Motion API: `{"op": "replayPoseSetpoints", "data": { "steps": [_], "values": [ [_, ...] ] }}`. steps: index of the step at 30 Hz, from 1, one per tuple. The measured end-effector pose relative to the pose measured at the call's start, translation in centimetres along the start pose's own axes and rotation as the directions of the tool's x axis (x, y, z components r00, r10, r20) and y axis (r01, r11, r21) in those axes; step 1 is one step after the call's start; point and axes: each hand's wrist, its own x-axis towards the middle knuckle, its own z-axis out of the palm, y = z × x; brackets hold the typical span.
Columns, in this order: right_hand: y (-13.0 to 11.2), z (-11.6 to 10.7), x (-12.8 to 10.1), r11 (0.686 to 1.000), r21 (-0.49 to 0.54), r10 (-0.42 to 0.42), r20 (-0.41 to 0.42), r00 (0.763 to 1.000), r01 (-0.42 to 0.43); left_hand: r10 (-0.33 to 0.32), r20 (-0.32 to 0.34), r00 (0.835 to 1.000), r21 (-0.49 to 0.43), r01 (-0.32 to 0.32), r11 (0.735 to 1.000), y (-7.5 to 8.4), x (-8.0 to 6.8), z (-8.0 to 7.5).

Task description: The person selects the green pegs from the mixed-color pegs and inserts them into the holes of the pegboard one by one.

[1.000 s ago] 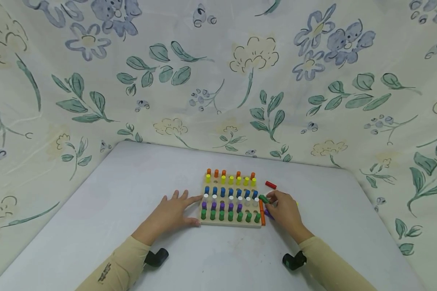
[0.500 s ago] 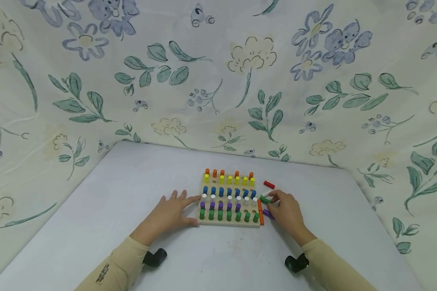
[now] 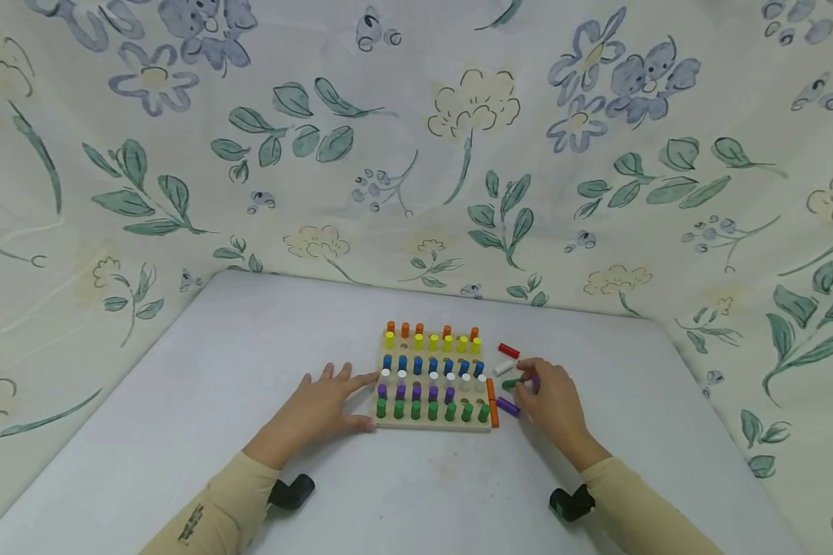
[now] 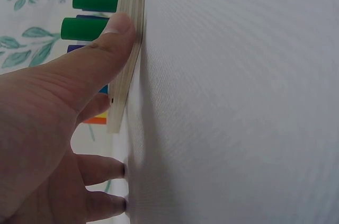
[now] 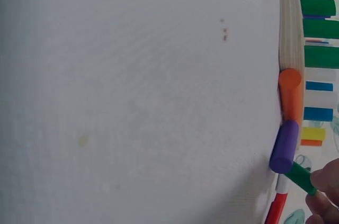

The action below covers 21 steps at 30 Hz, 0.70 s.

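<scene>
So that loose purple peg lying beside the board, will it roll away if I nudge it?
Likely yes: the purple peg is a smooth cylinder lying on its side on the flat table. It looks rigid and light, probably painted wood. It touches the orange peg beside the board, which may check it on that side.
</scene>
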Motion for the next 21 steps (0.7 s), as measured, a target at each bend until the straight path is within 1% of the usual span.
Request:
{"op": "replayPoseSetpoints", "data": {
  "steps": [4, 9, 15, 21],
  "values": [
    [-0.10, -0.15, 0.02, 1.000, 0.015, -0.013, -0.011, 1.000, 0.014, 0.004, -0.004, 1.000, -0.003, -0.004, 1.000, -0.09, -0.03, 0.09],
    [-0.11, 0.02, 0.08, 1.000, 0.030, 0.004, 0.009, 1.000, -0.004, 0.010, -0.007, 1.000, -0.003, -0.010, 1.000, -0.16, -0.05, 0.09],
    [-0.14, 0.38, 0.06, 0.999, 0.041, 0.004, 0.018, 1.000, -0.005, 0.009, -0.005, 1.000, -0.006, -0.009, 1.000, -0.19, -0.07, 0.13],
    [-0.14, 0.51, -0.08, 0.999, 0.043, 0.025, 0.053, 0.998, -0.027, 0.006, -0.006, 1.000, -0.008, -0.006, 1.000, -0.18, -0.08, 0.12]
  ]
}}
